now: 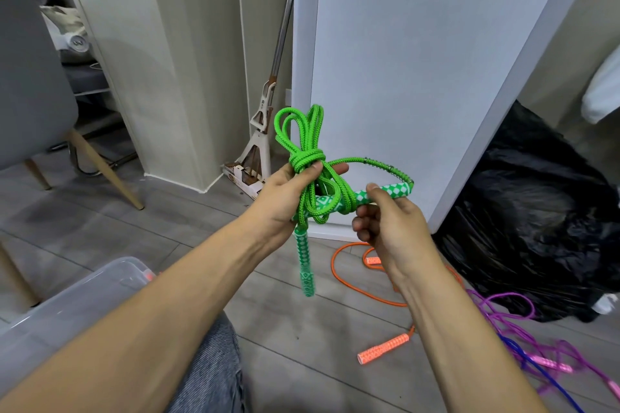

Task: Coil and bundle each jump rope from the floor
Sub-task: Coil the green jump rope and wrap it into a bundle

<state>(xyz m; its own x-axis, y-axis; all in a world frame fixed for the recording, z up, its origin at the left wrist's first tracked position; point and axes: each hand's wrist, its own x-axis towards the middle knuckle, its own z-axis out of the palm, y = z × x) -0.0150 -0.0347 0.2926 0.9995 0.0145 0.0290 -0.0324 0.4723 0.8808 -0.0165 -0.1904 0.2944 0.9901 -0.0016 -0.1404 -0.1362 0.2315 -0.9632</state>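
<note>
A green jump rope (303,137) is coiled into a bundle with a wrap around its middle. My left hand (285,193) grips the bundle at that wrap, loops standing up above my fingers. One green-and-white handle (306,265) hangs down below my left hand. My right hand (389,221) pinches the other green-and-white handle (392,191), which lies sideways through the lower loops. On the floor below lie an orange jump rope (349,282) with its orange handle (385,347), and a purple jump rope (503,315) tangled with a blue one (533,369).
A clear plastic bin (73,295) sits at the lower left beside my knee. A white cabinet (419,77) stands ahead, a black rubbish bag (536,228) to its right. A mop (261,131) leans in the corner. A grey chair (30,77) is at the left.
</note>
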